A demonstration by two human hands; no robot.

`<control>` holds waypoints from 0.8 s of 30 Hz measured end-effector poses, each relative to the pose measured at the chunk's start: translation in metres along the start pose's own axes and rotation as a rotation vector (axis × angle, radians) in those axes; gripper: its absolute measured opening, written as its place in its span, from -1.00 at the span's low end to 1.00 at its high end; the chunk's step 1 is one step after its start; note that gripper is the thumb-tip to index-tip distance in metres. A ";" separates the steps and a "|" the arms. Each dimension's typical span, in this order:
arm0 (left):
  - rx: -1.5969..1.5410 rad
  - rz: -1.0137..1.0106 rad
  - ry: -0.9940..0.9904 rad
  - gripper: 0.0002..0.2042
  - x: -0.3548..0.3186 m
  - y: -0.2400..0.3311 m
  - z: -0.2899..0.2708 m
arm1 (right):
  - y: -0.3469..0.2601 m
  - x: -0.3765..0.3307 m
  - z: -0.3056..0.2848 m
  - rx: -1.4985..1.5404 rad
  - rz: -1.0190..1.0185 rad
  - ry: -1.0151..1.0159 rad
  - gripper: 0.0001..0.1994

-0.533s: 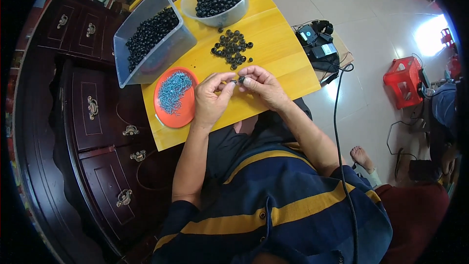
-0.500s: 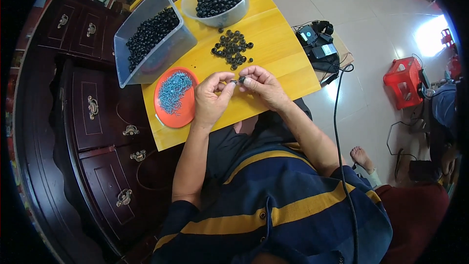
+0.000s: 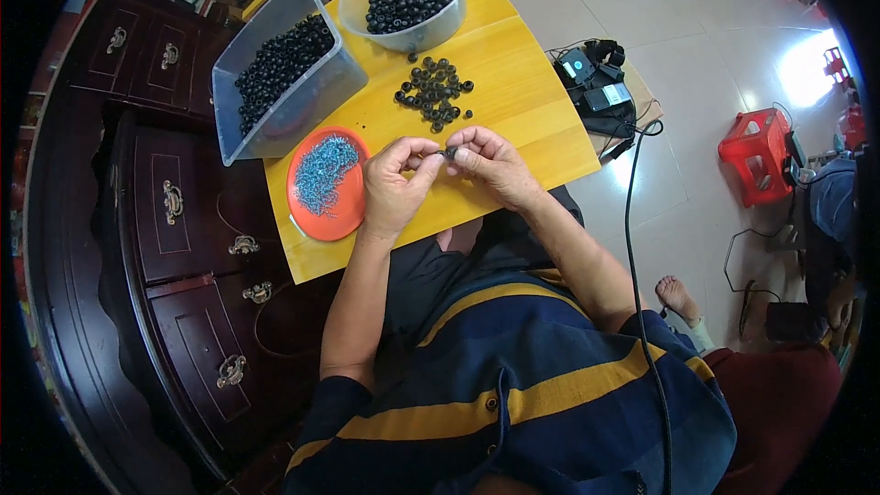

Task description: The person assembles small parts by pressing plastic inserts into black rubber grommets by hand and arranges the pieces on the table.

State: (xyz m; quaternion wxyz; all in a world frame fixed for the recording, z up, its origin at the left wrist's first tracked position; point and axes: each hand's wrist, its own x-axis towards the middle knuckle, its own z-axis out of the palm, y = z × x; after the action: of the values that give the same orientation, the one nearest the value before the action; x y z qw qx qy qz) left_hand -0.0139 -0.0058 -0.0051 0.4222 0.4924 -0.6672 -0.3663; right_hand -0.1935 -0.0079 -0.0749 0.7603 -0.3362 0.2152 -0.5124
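Observation:
My left hand (image 3: 394, 185) and my right hand (image 3: 490, 160) meet fingertip to fingertip over the yellow table (image 3: 532, 119). Between them they pinch one small black ring-shaped part (image 3: 446, 153). Just beyond the fingers lies a loose pile of the same black rings (image 3: 434, 92). An orange dish (image 3: 307, 211) with several small blue-grey metal pieces (image 3: 323, 174) sits right beside my left hand.
A clear rectangular bin (image 3: 280, 69) and a clear round bowl (image 3: 405, 0), both holding black rings, stand at the table's far side. Dark wooden drawers (image 3: 174, 220) are on the left. A black device with a cable (image 3: 596, 82) and a red stool (image 3: 756, 156) are on the floor.

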 end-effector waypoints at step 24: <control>-0.039 -0.012 -0.041 -0.90 -0.005 0.007 -0.001 | -0.004 -0.001 0.003 -0.053 0.027 0.004 -0.80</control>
State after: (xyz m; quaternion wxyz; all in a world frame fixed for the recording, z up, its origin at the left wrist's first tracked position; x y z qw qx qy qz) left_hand -0.0150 0.0004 0.0003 0.4156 0.4803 -0.6656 -0.3918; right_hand -0.1944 -0.0072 -0.0697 0.7578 -0.3521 0.2346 -0.4968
